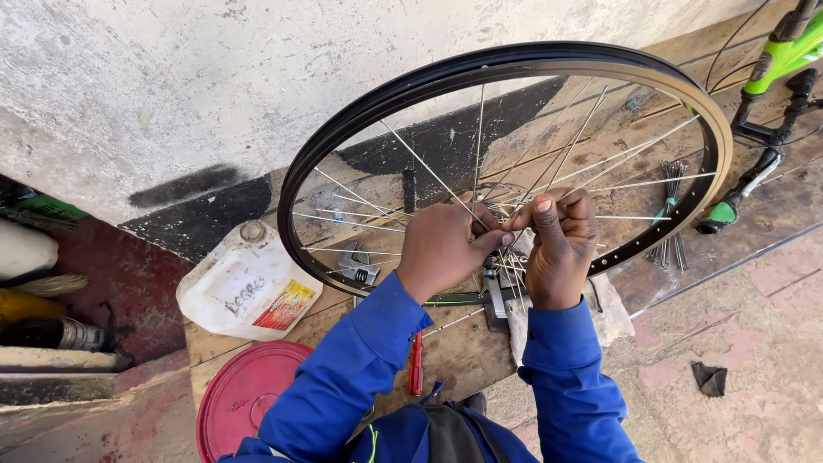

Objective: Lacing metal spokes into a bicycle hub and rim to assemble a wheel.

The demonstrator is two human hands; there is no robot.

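We judge the lacing partly done: our left hand [441, 249] and right hand [561, 244] pinch spokes [523, 193] at the hub inside the upright rim [506, 64], with loose spokes [670, 214] lying far right.

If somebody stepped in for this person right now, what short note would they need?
Left hand: fingers pinched at the hub, where the spokes meet.
Right hand: closed around spokes beside it, thumb up.
Wheel: upright on the board, leaning toward the wall.
Nearby: spare spokes behind the rim, red screwdriver by the left sleeve, white jug and red lid to the left.
Done: many spokes sit in the rim.
Left: they hang loose and uneven, so lacing looks unfinished.
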